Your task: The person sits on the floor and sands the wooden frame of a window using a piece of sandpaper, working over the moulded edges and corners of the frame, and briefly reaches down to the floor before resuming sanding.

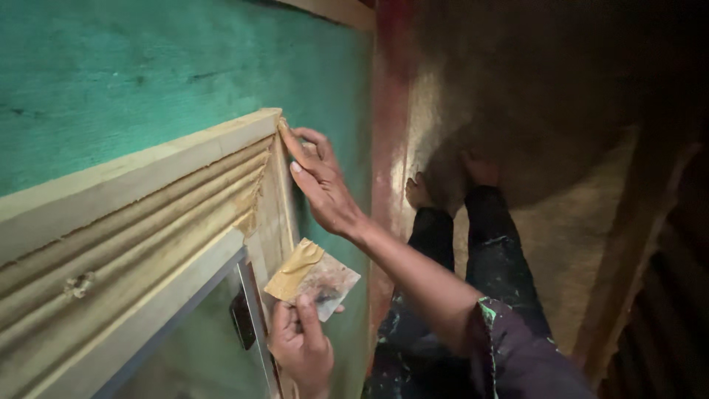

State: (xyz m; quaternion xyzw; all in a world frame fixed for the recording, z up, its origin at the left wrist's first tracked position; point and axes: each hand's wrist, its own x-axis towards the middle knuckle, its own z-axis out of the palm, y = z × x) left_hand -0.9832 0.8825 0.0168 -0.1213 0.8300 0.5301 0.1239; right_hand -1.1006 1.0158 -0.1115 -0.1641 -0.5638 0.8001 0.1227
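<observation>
Filler is pressed into the moulded frame's (148, 222) far corner by right hand (321, 185) fingertips; left hand (299, 343) grips a loaded card scrap (314, 277) nearby.

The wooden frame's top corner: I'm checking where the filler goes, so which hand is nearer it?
Right. The right hand presses its fingertips on the frame's corner; the left hand is lower, holding a smeared card.

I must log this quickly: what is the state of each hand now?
Left hand: closed, holding a square putty scraper.
Right hand: open, fingers pressed on the wooden frame corner.
</observation>
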